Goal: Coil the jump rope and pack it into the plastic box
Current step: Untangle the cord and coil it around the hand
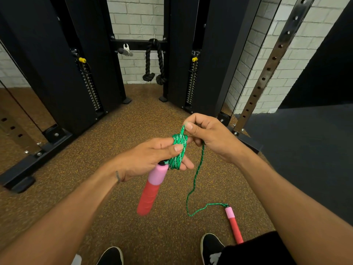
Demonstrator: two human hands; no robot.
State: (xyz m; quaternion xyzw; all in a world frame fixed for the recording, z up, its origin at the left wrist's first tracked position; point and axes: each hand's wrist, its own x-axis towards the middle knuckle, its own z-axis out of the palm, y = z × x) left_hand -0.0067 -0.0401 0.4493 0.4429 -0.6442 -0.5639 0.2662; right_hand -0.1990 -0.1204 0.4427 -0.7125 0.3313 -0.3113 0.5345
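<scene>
My left hand (pixel 152 157) holds green braided jump rope (pixel 178 150) coils; right hand (pixel 208 134) pinches the strand. Keep wraps snug, feed slack until near-right pink foam handle (pixel 234 224) lifts.

Brightness: even, fairly bright indoor light; no glare.
Shadows: soft and faint on the floor (pixel 133 131) beneath the black columns (pixel 63 73), which lost detail.
Blur: the lower end of the hanging pink handle (pixel 150 190) was motion-smeared.
Sharpness: the green rope (pixel 180 148) and brick wall (pixel 135 16) were crisp.
Distortion: the columns leaned outward; the forearms (pixel 57 217) stretched wide at the bottom corners.
</scene>
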